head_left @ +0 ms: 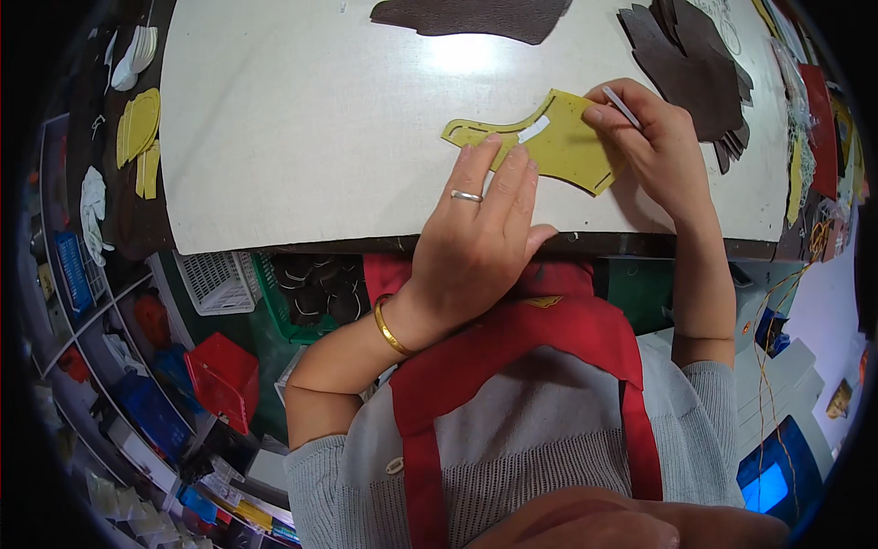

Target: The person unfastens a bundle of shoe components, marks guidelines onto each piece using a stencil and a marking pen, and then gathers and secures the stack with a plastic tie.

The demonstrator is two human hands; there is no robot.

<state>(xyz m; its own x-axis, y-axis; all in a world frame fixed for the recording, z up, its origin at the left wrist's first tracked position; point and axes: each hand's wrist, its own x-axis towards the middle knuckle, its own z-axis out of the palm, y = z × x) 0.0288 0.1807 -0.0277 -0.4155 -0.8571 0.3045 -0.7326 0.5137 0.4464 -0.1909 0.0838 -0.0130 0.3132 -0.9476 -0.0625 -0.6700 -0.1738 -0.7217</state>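
Note:
A yellow pattern template (572, 137) with narrow slots and a white patch lies on the pale work board. My left hand (485, 215) rests on its lower left part, fingers stretched out and flat. It wears a ring, with a gold bangle at the wrist. At the template's right end, my right hand (654, 146) has a thumb near the edge. A slim whitish pen-like stick (622, 107) is held between its fingers, pointing up and left. Whether anything lies beneath the template is hard to tell; a thin dark line shows along its lower edge.
A dark brown leather piece (476, 16) lies at the board's far edge. Stacked brown leather pieces (690, 69) sit at the far right. Yellow templates (139, 128) lie left of the white board (274, 137). Below are a white crate (217, 282), a green crate of dark pieces (320, 288) and a red bin (224, 380).

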